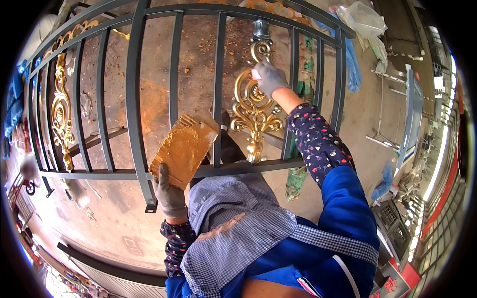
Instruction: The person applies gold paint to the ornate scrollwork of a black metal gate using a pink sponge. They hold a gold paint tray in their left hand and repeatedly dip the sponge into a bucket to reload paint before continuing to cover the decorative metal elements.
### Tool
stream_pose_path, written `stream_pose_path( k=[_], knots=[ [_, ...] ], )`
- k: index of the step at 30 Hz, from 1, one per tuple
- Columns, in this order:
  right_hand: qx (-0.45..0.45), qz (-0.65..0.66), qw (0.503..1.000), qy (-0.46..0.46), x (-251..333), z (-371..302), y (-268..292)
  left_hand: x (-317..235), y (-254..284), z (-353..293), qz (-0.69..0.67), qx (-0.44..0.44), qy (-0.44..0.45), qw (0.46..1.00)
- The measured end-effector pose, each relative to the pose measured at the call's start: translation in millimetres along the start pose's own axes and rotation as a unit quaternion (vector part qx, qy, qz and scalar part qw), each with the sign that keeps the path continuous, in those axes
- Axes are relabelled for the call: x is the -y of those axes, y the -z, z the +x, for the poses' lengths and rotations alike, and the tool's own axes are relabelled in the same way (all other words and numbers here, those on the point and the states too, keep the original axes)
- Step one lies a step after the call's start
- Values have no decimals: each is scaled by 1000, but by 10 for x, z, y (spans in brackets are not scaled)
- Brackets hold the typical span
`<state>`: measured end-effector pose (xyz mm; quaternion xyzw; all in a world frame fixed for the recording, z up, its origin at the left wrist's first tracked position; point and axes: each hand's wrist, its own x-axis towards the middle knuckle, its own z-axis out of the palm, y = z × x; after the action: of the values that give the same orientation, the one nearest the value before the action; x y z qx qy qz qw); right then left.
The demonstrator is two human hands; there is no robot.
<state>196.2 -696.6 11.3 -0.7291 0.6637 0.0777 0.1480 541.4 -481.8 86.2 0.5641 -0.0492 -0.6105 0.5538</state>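
My left hand (171, 192), in a grey glove, grips the lower corner of a piece of cardboard (181, 151) thickly smeared with gold paint. In front of me stands a dark grey metal railing (133, 89). Between its bars on the right is a scrolled metal ornament (256, 124), gold over most of its length and silver-grey at its top end. My right hand (271, 79), gloved with a bare fingertip showing, is closed at the ornament's upper scrolls. Whatever its fingers hold is hidden.
Another gold ornament (62, 111) sits between bars at the left. Gold-brown spots and debris cover the concrete floor (154, 94) behind the railing. Clear plastic sheeting (361, 20) and blue plastic (353, 62) hang at the far right, near a metal frame (410, 114).
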Motion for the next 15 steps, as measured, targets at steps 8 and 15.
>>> stream_pose_path(
  k=[8, 15],
  knots=[
    [-34, 46, 994, -91, -226, -228, -67, -97, 126, -29, -67, -22, 7, 997],
    [10, 58, 993, -102, 18, -852, -34, -214, 415, -109, -129, 58, 19, 990]
  ],
)
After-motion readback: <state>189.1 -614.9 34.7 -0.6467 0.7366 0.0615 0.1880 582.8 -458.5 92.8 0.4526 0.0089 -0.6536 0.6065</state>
